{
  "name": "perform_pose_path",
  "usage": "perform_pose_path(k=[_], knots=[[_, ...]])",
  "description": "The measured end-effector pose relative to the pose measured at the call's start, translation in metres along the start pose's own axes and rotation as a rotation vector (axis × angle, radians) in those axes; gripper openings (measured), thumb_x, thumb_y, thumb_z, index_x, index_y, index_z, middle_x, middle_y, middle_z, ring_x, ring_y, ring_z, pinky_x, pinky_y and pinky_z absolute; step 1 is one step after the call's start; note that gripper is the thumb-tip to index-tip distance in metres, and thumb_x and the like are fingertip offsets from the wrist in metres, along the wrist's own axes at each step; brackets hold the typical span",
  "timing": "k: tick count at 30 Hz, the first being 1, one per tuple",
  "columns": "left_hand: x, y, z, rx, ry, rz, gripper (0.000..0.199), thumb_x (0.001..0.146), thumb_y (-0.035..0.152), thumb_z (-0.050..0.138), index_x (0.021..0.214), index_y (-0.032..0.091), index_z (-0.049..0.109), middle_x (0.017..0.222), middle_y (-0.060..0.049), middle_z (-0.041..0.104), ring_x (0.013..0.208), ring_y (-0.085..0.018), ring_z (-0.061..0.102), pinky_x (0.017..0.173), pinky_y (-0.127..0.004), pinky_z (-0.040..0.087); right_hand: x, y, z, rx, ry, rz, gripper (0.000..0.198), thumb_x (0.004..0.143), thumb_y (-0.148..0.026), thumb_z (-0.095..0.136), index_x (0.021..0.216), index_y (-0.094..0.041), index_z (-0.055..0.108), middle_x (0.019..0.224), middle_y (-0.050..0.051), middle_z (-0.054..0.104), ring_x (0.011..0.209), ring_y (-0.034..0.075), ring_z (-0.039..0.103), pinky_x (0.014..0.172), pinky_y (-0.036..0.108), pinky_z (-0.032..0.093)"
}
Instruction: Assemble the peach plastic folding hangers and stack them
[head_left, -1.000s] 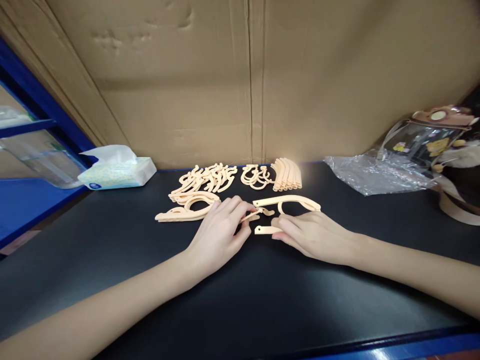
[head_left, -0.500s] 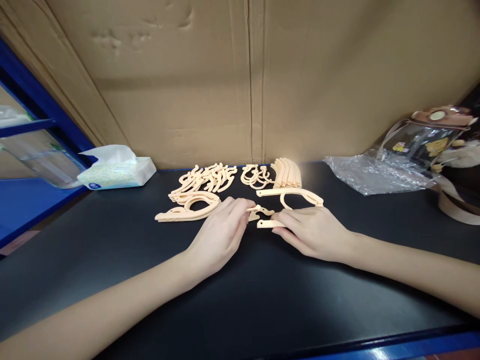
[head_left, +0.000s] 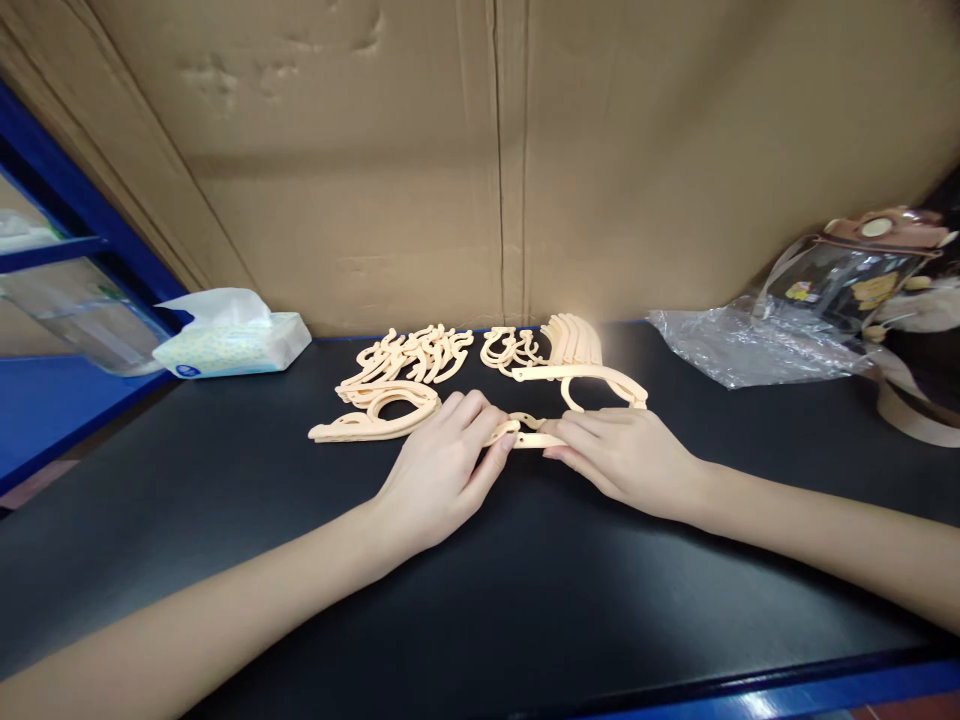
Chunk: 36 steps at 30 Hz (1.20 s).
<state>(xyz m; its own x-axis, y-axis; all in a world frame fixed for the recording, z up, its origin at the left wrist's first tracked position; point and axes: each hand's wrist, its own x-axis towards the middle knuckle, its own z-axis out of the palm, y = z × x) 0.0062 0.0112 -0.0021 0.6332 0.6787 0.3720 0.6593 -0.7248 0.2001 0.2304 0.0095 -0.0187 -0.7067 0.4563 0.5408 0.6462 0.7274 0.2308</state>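
Observation:
My left hand [head_left: 450, 465] pinches a cream plastic hanger piece [head_left: 501, 432], mostly hidden by the fingers. In my right hand [head_left: 630, 455], closed as well, is a hanger arm [head_left: 535, 440] with a hole near its end. The two pieces meet between my fingertips; whether they are joined I cannot tell. A curved part [head_left: 527, 421] shows just behind, between the hands. Beyond my right hand lies a loose hanger arm [head_left: 585, 372] with a curved strip below it. Folded hangers [head_left: 367, 432] rest beside my left hand.
Along the back are a heap of hanger pieces [head_left: 424, 352], several hooks [head_left: 510, 348] and a row of stacked arms [head_left: 574, 340]. A tissue pack [head_left: 232, 345] stands at left. Plastic film [head_left: 742, 345] and a clear bottle [head_left: 847, 280] are at right, before a cardboard wall [head_left: 360, 180].
My left hand has lowered its piece and brought it against the end of the hanger arm in my right hand. The gap between the two pieces has closed.

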Motion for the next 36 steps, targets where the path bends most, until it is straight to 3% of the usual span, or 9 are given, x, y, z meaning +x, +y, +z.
perform_pose_path(k=[7,14,17,29,36], knots=[[-0.0016,0.0003,0.0008,-0.006,-0.053,0.018,0.026,0.101,0.028,0.028,0.083,0.019,0.045,0.076,0.000,0.053,0.069,-0.016,0.051,0.061,-0.029,0.037,-0.0004,-0.0004,-0.0016,0.019,-0.023,0.008,0.031,0.100,-0.030,0.037,0.101,-0.015,0.063,0.079,0.001,0.069,0.068,0.015,0.065,0.060,0.028,0.042],[-0.0019,0.0012,0.0008,-0.018,-0.064,-0.008,0.028,0.092,0.040,0.050,0.075,0.021,0.037,0.059,0.005,0.046,0.049,-0.013,0.048,0.047,-0.023,0.029,0.0004,-0.0012,-0.0035,0.018,0.010,0.000,0.031,0.101,-0.030,0.036,0.098,-0.015,0.064,0.078,0.002,0.069,0.067,0.014,0.064,0.059,0.027,0.042],[-0.0019,0.0007,0.0012,-0.014,-0.104,-0.025,0.027,0.092,0.040,0.050,0.075,0.022,0.038,0.053,0.008,0.042,0.044,-0.013,0.046,0.044,-0.022,0.026,0.0008,-0.0014,-0.0043,0.014,0.032,-0.031,0.031,0.101,-0.029,0.036,0.096,-0.015,0.064,0.078,0.002,0.070,0.066,0.013,0.063,0.058,0.027,0.042],[-0.0018,-0.0027,-0.0023,0.071,-0.181,0.040,0.026,0.099,0.042,0.035,0.088,0.021,0.045,0.058,0.003,0.055,0.050,-0.019,0.057,0.046,-0.024,0.031,0.0018,-0.0027,-0.0076,-0.018,0.101,-0.055,0.032,0.101,-0.028,0.038,0.090,-0.015,0.065,0.070,0.000,0.066,0.064,0.011,0.060,0.059,0.025,0.040],[-0.0012,-0.0047,-0.0011,0.290,-0.158,0.144,0.033,0.101,0.043,0.025,0.100,0.017,0.045,0.061,-0.001,0.061,0.050,-0.021,0.063,0.044,-0.024,0.033,0.0005,-0.0026,-0.0060,-0.056,0.090,-0.081,0.027,0.099,-0.027,0.043,0.091,-0.015,0.066,0.067,-0.002,0.063,0.060,0.011,0.058,0.057,0.026,0.039]])
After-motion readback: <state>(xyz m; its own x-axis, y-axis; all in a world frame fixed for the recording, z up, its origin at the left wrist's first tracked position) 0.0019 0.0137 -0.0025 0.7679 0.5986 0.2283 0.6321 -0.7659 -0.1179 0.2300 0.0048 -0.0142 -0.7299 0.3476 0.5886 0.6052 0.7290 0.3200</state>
